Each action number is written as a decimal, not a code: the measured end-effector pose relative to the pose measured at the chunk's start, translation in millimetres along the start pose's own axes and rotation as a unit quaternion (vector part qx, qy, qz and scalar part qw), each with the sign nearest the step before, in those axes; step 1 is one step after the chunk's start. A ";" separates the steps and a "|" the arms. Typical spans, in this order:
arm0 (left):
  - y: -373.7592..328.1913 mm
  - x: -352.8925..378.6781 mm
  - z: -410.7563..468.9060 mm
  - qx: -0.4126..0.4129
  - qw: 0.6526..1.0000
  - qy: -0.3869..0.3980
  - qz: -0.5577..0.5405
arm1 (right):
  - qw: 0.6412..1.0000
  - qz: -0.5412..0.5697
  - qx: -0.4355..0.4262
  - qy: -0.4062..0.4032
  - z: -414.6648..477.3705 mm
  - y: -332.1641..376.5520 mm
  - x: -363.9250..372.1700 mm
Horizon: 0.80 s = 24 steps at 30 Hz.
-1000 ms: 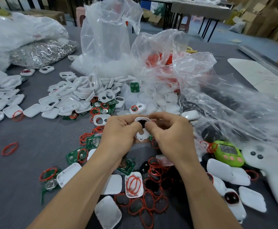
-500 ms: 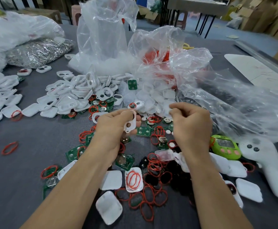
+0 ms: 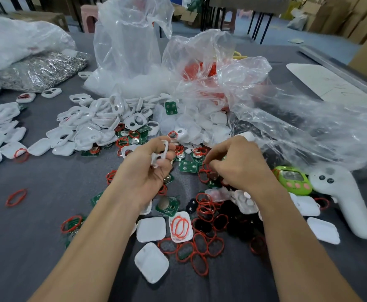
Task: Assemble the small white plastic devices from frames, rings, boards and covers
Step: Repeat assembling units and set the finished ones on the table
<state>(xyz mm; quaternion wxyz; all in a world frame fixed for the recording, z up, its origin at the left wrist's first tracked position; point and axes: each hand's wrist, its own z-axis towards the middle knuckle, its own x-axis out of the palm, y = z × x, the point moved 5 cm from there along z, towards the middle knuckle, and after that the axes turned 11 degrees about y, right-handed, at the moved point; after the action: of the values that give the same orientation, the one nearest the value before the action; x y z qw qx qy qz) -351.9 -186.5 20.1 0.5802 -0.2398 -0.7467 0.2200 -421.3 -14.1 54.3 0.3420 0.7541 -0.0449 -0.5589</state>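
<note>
Frame (image 3: pixel 164 151) sits pinched on edge in left hand (image 3: pixel 145 171), lifted above the table (image 3: pixel 36 192) clutter, likely ready for its next part. Right hand (image 3: pixel 241 166) curls fingers down into red rings (image 3: pixel 206 205) and green boards (image 3: pixel 188 166), probably picking one; can't tell if it grips anything.

Glossy white plastic frame (image 3: pixel 161 154) (moulded, seemingly); matt grey table (image 3: pixel 36 225).

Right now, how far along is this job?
Done: hard to tell; one ringed frame lies by the pile. In hand: the left hand grips a bare white frame while the right hand reaches into loose parts. Left: plenty. A heap of frames, red rings, green boards and covers lie unassembled.
</note>
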 end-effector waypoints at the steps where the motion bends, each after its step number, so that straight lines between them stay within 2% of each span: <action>1: 0.6 1.4 0.0 -0.005 1.000 0.003 -0.006 | 0.999 -0.020 -0.004 0.027 -2.0 2.8 1.5; 4: 1.6 4.7 -1.0 -0.003 1.000 0.007 -0.009 | 0.995 -0.057 0.006 0.079 -10.0 8.3 8.8; 7: 1.8 3.1 -1.2 0.009 1.000 0.001 0.010 | 0.994 -0.068 0.010 0.083 -19.6 13.3 15.5; 9: 0.7 0.5 -1.8 0.018 1.000 -0.013 0.021 | 0.993 -0.099 0.013 0.065 -27.7 15.3 16.0; 10: 0.4 -0.1 -2.3 0.020 1.000 -0.017 0.017 | 0.988 -0.150 0.023 0.043 -32.2 14.0 11.9; 12: -0.4 -1.2 -3.4 0.020 1.000 -0.014 0.001 | 0.967 -0.246 0.068 0.004 -41.2 5.6 -2.8; 13: -0.9 -1.6 -3.7 0.020 1.000 -0.009 -0.005 | 0.964 -0.253 0.088 0.001 -44.8 -1.1 -10.0; 20: 7.2 6.6 0.1 0.018 0.998 0.011 0.057 | 0.983 -0.142 0.116 0.014 -48.6 -31.8 -22.1; 24: 19.9 10.4 0.2 0.013 0.992 0.014 0.121 | 0.980 -0.151 0.128 -0.004 -42.9 -36.2 -25.1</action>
<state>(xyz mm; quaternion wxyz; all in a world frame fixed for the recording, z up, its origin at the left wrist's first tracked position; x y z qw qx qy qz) -352.3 -164.5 15.9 0.5624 -0.3238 -0.7011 0.2955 -404.6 44.7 60.4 0.1542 0.7877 -0.0027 -0.5965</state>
